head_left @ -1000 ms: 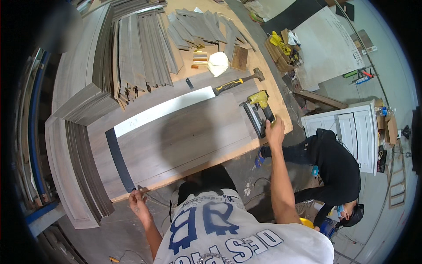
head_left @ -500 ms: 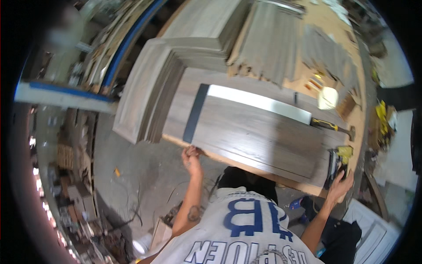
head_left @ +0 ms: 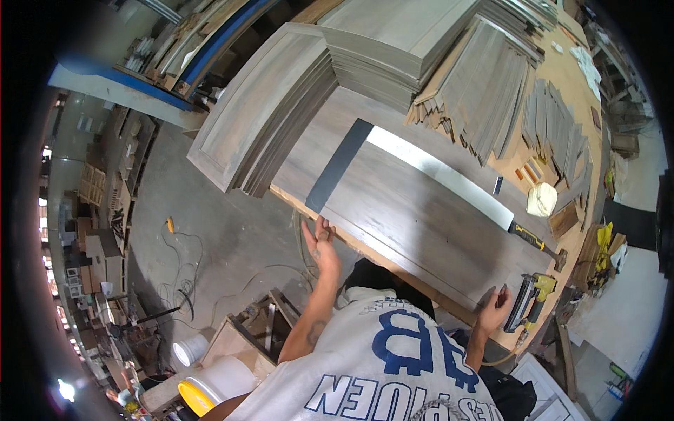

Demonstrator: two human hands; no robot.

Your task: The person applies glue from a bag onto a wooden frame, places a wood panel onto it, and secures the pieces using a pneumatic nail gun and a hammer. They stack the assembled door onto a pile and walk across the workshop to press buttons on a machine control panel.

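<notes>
A large grey wood-grain panel [head_left: 421, 242] lies on the workbench in front of me. On it rests a big L-shaped square [head_left: 442, 175] with one dark arm and one bright arm. My left hand [head_left: 321, 242] is at the bench's near edge below the dark arm, fingers apart, gripping nothing. My right hand [head_left: 493, 309] is over the panel's near right part, fingers loosely apart and holding nothing visible. Just right of it lies a black and yellow-green nail gun [head_left: 528, 302]. A hammer [head_left: 539, 245] with a black and yellow handle lies beyond, by the bright arm's end.
Stacked grey cabinet doors [head_left: 260, 105] stand at the bench's left end, with more panels [head_left: 400, 31] behind. Bundles of thin grey strips [head_left: 477, 91] lie at the back right, near a cream roll [head_left: 541, 200]. Cables and a white bucket [head_left: 225, 379] are on the floor side, lower left.
My right hand has moved left from the bench corner beside the nail gun to over the panel. My left hand stays by the near edge, its fingers more spread. The view has shifted.
</notes>
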